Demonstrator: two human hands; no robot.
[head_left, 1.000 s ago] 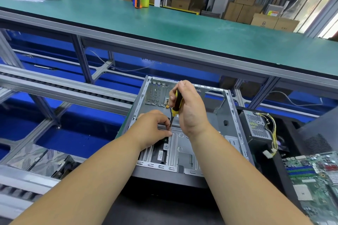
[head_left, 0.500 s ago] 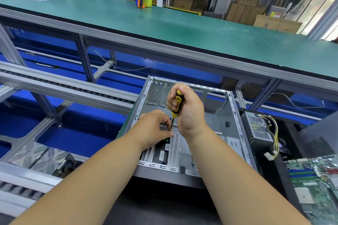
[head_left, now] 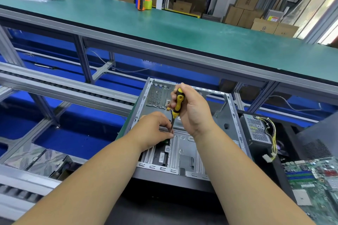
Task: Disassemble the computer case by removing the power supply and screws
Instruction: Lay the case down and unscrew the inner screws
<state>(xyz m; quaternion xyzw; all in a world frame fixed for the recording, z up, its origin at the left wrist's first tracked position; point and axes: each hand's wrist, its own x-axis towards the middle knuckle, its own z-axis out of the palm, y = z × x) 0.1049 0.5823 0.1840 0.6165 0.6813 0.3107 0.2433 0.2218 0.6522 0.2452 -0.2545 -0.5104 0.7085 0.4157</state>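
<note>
Lying on its side with the open face up, the computer case [head_left: 184, 131] sat on the dark bench in front of the person, and the removed power supply [head_left: 256, 130] stood just right of it, its yellow wires [head_left: 272, 140] trailing down to a white plug. Writing was scarce: a white sticker [head_left: 162, 158] on the black drive in the near bay carried print too small to read, and a yellow-and-red label [head_left: 272, 18] on a far carton was equally illegible. The right hand [head_left: 192, 109] was curled round the yellow-and-black handle of a screwdriver [head_left: 177, 105], held nearly upright with its shaft running down into the case. The left hand [head_left: 155, 131] had its fingertips pinched together at the shaft's lower end, by the drive bay; whether they pinched the shaft or a screw could not be told. A green motherboard [head_left: 314, 186] lay at the far right. Compared with half a second before, both hands kept the same grips and places, the right having turned only slightly on the handle
</note>
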